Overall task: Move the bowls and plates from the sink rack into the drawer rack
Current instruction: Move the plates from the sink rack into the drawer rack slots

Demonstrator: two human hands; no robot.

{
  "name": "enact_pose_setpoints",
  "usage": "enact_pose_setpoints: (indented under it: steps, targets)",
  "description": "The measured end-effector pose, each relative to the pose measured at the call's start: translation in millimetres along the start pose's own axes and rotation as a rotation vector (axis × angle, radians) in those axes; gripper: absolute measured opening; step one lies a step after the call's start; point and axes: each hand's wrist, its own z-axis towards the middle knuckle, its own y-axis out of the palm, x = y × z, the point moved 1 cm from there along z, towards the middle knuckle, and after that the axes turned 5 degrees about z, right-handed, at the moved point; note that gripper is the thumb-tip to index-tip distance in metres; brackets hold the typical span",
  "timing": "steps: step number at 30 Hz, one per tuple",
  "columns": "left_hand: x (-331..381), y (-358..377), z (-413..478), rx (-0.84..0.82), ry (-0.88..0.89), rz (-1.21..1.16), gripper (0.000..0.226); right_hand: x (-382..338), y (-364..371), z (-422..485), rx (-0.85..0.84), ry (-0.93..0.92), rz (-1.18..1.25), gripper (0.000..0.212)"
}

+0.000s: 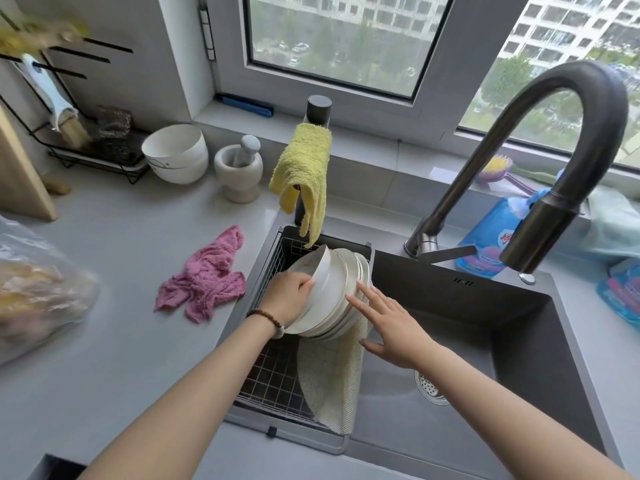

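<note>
A wire sink rack (273, 372) sits in the left part of the dark sink (502, 344). White bowls and plates (341, 289) lean on edge in it, stacked against each other. My left hand (287, 299) grips the rim of the front white bowl (320, 271), fingers curled over its edge. My right hand (391, 320) is open, fingers spread, its fingertips touching the right side of the plate stack. A cream mesh mat (332, 379) hangs over the rack's right edge. The drawer rack is out of sight.
A dark curved faucet (561, 140) arches over the sink. A yellow cloth (304, 174) hangs above the rack; a pink cloth (204, 278) lies on the counter. A white bowl (176, 154), mortar and pestle (239, 168), blue bottle (488, 233) and plastic bag (38, 289) stand around.
</note>
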Motion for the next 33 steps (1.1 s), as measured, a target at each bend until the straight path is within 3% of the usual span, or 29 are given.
enact_pose_setpoints:
  steps: [8, 10, 13, 19, 23, 27, 33]
  targets:
    - [-11.7, -32.5, -17.6, 0.017, -0.089, -0.366, 0.039, -17.9, -11.2, 0.8, -0.021, 0.076, 0.060, 0.082]
    - [-15.6, -37.1, -29.2, 0.025, -0.096, -0.463, 0.032, -34.8, -16.7, -1.6, 0.048, 0.089, 0.228, 0.086]
    - [-16.6, -48.8, -54.1, 0.065, -0.118, -0.607, 0.027, -65.7, -26.3, -9.9, 0.120, 0.130, 0.678, 0.096]
    - [-9.5, -66.1, -137.4, 0.144, -0.148, -0.799, 0.030, -127.2, -26.0, -34.9, -0.078, 0.136, 1.229, 0.121]
    - [-1.2, -67.8, -219.7, 0.238, -0.172, -0.832, 0.034, -170.8, -8.3, -73.4, -0.120, 0.007, 1.272, 0.130]
    - [10.4, -58.6, -324.3, 0.388, -0.216, -0.823, 0.023, -217.8, 23.3, -131.0, -0.169, -0.146, 1.315, 0.140]
    - [12.4, -34.4, -500.8, 0.651, -0.366, -0.786, 0.023, -308.4, 74.7, -237.2, -0.265, -0.317, 1.264, 0.129]
